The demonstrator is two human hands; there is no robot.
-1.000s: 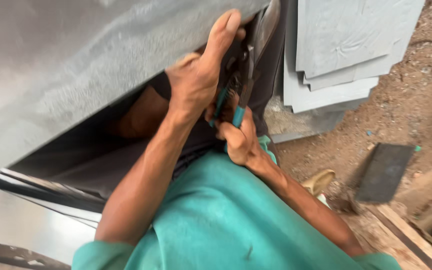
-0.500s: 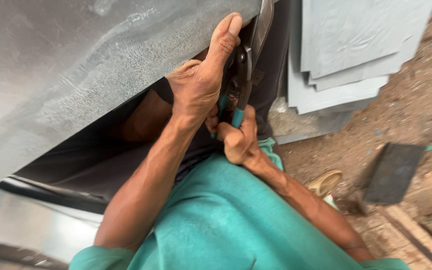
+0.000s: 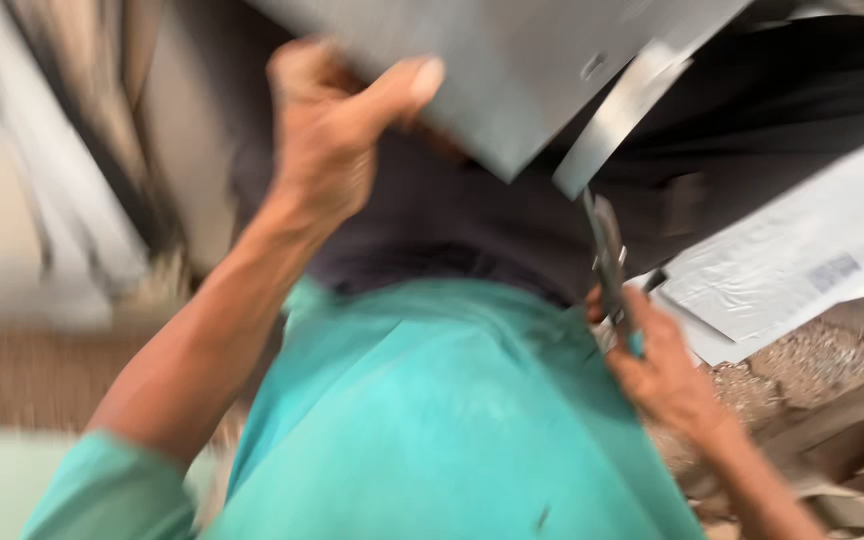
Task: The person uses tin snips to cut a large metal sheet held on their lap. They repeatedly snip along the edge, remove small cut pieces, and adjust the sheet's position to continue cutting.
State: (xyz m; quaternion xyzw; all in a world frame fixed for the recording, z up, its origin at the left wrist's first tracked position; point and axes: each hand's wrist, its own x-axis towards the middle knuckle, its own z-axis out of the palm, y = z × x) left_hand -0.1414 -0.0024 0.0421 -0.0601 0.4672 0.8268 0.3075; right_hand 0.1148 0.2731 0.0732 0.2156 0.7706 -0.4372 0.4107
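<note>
Grey sheet metal (image 3: pixel 512 70), probably stiff, thin and sharp-edged, is being held up overhead by the left hand (image 3: pixel 327 130) pinching its lower edge, while the right hand (image 3: pixel 662 370) is squeezing snips (image 3: pixel 607 255) just below it.

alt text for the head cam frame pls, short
Blurred downward view: the person's left hand grips the edge of a grey metal sheet, thumb on top, while the right hand holds metal snips pointed up at a narrow strip hanging off the sheet. A teal shirt fills the foreground; more flat grey sheets lie at right.
</note>
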